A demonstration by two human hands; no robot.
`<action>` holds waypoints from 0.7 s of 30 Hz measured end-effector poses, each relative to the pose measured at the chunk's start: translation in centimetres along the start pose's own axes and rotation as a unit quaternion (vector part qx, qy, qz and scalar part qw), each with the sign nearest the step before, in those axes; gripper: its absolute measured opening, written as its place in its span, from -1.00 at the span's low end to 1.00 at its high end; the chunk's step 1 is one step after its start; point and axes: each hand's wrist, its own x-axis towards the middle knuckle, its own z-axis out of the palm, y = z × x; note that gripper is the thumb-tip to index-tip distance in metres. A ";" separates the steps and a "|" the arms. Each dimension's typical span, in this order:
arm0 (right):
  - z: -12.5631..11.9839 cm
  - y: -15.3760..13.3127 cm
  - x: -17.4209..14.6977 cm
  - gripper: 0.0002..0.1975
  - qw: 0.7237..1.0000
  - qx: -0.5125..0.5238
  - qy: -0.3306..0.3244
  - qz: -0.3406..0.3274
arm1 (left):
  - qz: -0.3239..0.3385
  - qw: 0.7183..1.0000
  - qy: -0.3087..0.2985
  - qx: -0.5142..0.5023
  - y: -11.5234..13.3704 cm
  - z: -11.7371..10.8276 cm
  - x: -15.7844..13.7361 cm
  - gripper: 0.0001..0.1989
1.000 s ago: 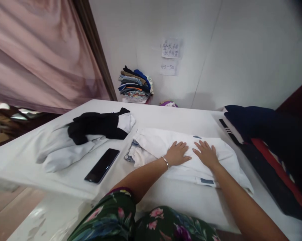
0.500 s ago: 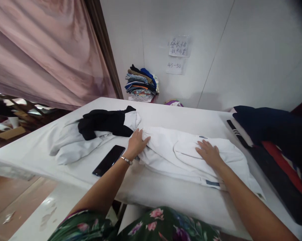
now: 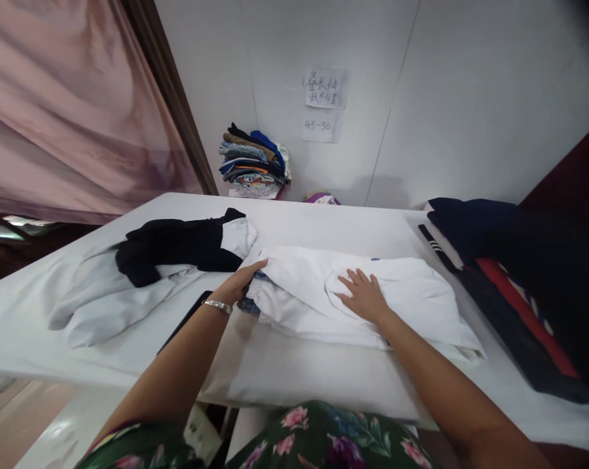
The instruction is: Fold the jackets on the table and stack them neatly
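Observation:
A folded white garment [image 3: 299, 267] lies lengthwise on the white table in front of me. My left hand [image 3: 243, 280] grips its left end, the fingers partly tucked out of sight under the edge. Some blue denim-like cloth [image 3: 249, 303] peeks out below that end. Spread flat on the middle of the garment, my right hand [image 3: 365, 296] presses down with its fingers apart. A dark phone [image 3: 189, 318] lies on the table, mostly covered by my left forearm.
A black and white garment [image 3: 177, 247] lies loosely at the left over pale grey cloth [image 3: 103, 306]. Dark folded clothes [image 3: 475, 228] are piled at the right. Against the wall rises a stack of clothes [image 3: 253, 159], with handwritten paper signs [image 3: 324, 88] above.
My left hand has gone from resting on top of the garment to gripping its left end, uncovering denim there. The right hand stays flat on it. The view has shifted right.

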 end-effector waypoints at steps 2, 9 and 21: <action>-0.3 -0.1 0.1 -0.43 1.000 0.005 -0.007 0.005 | -0.044 0.995 -0.047 -0.076 0.6 0.1 -0.3 -0.65; -1.9 -1.3 0.6 -0.39 0.991 0.115 -0.058 0.035 | -0.058 0.982 -0.044 -0.173 1.8 0.6 -0.3 -0.84; -1.0 -7.6 1.7 -0.34 0.978 0.197 -0.065 -0.036 | -0.039 0.988 -0.090 -0.121 8.9 -1.3 -4.3 -0.78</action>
